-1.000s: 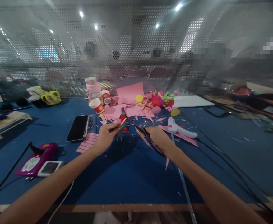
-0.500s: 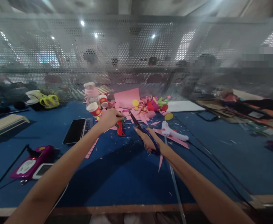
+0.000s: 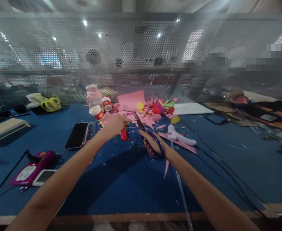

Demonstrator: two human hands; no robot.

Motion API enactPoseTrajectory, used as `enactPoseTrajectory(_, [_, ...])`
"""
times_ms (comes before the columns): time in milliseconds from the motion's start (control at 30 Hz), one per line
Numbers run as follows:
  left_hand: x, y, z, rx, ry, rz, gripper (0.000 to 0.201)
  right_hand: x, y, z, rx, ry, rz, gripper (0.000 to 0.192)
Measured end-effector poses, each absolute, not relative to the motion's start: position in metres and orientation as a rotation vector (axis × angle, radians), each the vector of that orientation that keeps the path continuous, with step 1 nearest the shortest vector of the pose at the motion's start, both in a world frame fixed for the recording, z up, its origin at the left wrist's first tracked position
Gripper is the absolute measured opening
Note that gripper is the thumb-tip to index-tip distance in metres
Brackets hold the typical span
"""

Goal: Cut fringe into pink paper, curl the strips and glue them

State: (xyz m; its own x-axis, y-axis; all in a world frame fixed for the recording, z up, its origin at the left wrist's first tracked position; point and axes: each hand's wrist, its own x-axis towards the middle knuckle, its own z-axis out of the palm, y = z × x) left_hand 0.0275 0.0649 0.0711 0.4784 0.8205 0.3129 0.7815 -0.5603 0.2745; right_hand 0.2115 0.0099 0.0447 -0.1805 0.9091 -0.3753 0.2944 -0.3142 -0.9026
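My right hand (image 3: 154, 144) grips dark blue-handled scissors (image 3: 158, 144), their blades pointing up and away from me, slightly apart. Just left of the blade tips, my left hand (image 3: 118, 123) is closed in a pinch on a small pink paper strip (image 3: 132, 121), which reaches toward the blades. Under the left fingers lies a red-handled tool (image 3: 124, 134), its upper part hidden by the hand. Cut pink paper scraps (image 3: 147, 119) are heaped behind both hands. To the right of the scissors, a white glue gun (image 3: 180, 136) rests on a pink paper piece (image 3: 165, 136).
Paper cups (image 3: 97, 113), a pink-lidded bottle (image 3: 94, 96) and a pink sheet (image 3: 131, 100) stand at the back. A phone (image 3: 76, 135) and a purple device (image 3: 31, 168) lie left. A clear glue stick (image 3: 183, 195) and cable (image 3: 224, 170) run on the right. A mesh partition (image 3: 141, 48) rises behind.
My left hand has shifted slightly right toward the scissors, and its forearm now covers more of the pink strip near the phone. The scissor blades have opened a little and turned more upright.
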Motion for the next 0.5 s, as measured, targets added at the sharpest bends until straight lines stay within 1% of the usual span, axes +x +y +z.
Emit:
enactPoseTrajectory(167, [0.024, 0.068, 0.068, 2.593, 1.305, 0.688, 0.026, 0.209, 0.008, 0.045, -1.568, -1.381, 1.484, 0.047])
enactPoseTrajectory(333, [0.024, 0.064, 0.071, 2.583, 1.36, 0.659, 0.028, 0.207, 0.011, 0.044, -1.638, -1.497, 1.321, 0.05])
enactPoseTrajectory(433, [0.025, 0.065, 0.068, 2.581, 1.388, 0.641, 0.026, 0.205, 0.016, 0.043, -1.676, -1.534, 1.285, 0.051])
enactPoseTrajectory(500, [0.024, 0.068, 0.064, 2.552, 1.392, 0.669, 0.025, 0.203, 0.021, 0.038, -1.631, -1.568, 1.233, 0.05])
